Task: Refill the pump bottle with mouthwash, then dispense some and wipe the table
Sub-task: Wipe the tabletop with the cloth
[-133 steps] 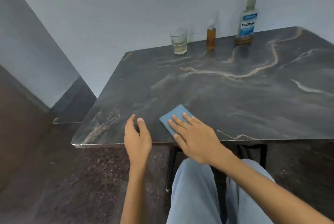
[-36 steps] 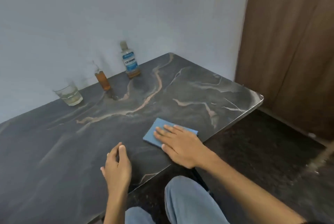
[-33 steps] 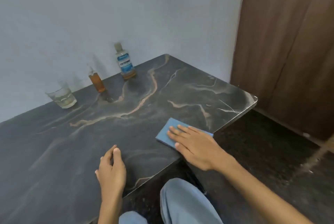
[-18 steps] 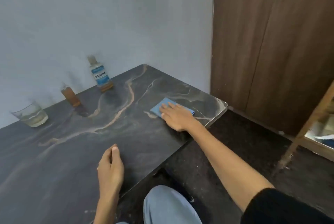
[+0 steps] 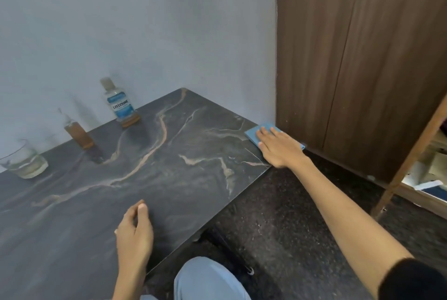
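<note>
My right hand lies flat, fingers spread, pressing a blue cloth onto the right corner of the dark marble table. My left hand rests on the near table edge with loosely curled fingers and holds nothing. Along the back wall stand the Listerine mouthwash bottle, nearly empty, and left of it the small pump bottle filled with amber liquid. A drinking glass with a little pale liquid sits at the far left.
A brown wooden wardrobe stands right behind the table's right corner. A wooden frame with shelves leans at the far right. Dark speckled floor lies below, and my knee in light blue trousers is under the near edge.
My right hand has slid the blue cloth from the near middle of the table out to its far right corner. My view has turned right. The left hand has stayed at the near edge.
</note>
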`<state>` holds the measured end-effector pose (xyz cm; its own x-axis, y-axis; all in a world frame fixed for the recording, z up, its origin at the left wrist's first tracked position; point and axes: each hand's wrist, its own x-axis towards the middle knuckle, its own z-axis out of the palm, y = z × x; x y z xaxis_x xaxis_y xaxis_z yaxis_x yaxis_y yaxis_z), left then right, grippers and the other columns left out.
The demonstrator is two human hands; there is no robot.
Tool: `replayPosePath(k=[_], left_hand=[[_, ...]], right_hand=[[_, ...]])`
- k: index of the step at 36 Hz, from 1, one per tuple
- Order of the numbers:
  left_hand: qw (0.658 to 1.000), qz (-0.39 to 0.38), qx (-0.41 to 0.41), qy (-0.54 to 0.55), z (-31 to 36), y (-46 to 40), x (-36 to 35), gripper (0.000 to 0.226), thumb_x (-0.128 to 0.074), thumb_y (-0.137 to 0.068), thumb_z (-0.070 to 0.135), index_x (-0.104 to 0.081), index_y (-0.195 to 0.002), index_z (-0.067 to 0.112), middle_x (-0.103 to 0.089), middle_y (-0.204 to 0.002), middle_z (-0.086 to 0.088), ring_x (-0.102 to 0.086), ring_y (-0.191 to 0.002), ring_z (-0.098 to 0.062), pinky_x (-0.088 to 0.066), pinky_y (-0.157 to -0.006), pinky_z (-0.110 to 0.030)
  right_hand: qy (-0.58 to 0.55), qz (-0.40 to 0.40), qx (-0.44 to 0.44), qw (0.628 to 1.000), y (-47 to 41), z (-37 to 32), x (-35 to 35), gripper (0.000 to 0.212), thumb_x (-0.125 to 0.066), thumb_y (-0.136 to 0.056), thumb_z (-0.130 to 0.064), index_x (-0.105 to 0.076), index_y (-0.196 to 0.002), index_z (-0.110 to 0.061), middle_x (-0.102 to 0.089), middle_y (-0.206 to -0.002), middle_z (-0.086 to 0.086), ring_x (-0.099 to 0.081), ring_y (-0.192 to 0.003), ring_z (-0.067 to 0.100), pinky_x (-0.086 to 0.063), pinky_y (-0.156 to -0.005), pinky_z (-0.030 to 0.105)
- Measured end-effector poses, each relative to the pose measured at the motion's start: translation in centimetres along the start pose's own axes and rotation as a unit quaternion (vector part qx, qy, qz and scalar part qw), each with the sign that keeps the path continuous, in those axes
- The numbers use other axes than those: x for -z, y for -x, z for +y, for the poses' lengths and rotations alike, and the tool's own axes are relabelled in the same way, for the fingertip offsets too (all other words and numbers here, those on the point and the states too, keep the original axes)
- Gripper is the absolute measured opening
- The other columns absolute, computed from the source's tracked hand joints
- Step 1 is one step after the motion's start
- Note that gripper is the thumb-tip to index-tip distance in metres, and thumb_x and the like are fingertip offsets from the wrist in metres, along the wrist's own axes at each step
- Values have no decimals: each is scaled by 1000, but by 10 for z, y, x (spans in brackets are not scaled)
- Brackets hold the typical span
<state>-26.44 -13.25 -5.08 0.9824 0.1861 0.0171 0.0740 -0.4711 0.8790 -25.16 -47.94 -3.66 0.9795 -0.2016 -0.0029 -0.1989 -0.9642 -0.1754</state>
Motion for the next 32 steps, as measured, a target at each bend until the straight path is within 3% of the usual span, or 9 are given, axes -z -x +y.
replayPosePath(k=[7,12,16,22,27,32], left_hand=[[999,-5,2,36,4,4,4,36,-41,-100,28,-54,-131,14,-52,-136,-1,-45,-127,-18,-32,-102,-30],[999,4,7,50,3,-3,10,33,-45,-99,25,-58,-127,13,-57,-130,-2,-49,-122,-18,-35,-106,-35],[998,2,6,56,1,-14,15,31,-45,-99,24,-58,-125,13,-58,-127,0,-50,-118,-16,-36,-105,-32],[998,-2,3,62,-3,-31,18,31,-46,-99,24,-58,-126,16,-58,-127,4,-50,-118,-12,-35,-102,-28],[997,4,-3,72,-1,-29,16,30,-46,-99,23,-58,-125,16,-59,-123,4,-50,-112,-9,-33,-95,-23],[998,10,-5,59,-3,-28,22,33,-44,-99,25,-55,-129,16,-54,-121,10,-46,-110,-4,-32,-93,-22]], right_hand=[[-31,-39,24,998,-56,-62,-4,51,-13,-102,-30,-7,-150,-14,-1,-158,3,-1,-145,23,-2,-117,38],[-43,-53,175,982,-40,-149,-22,48,-18,-102,-29,-19,-148,-16,-11,-157,2,-7,-144,21,-5,-116,37],[-59,-35,269,961,16,-165,-36,48,-21,-102,-31,-20,-148,-19,-13,-157,-2,-6,-144,16,0,-116,33],[-42,-15,166,985,40,-96,-23,49,-18,-101,-36,-11,-149,-29,-5,-156,-14,0,-143,5,3,-115,25],[7,-16,36,999,-27,-51,-7,50,-17,-102,-30,-11,-150,-17,-8,-158,0,-8,-144,18,-7,-115,31],[9,-21,-9,1000,-99,-66,-3,49,-17,-102,-27,-13,-149,-13,-8,-158,6,-10,-143,26,-12,-116,40]])
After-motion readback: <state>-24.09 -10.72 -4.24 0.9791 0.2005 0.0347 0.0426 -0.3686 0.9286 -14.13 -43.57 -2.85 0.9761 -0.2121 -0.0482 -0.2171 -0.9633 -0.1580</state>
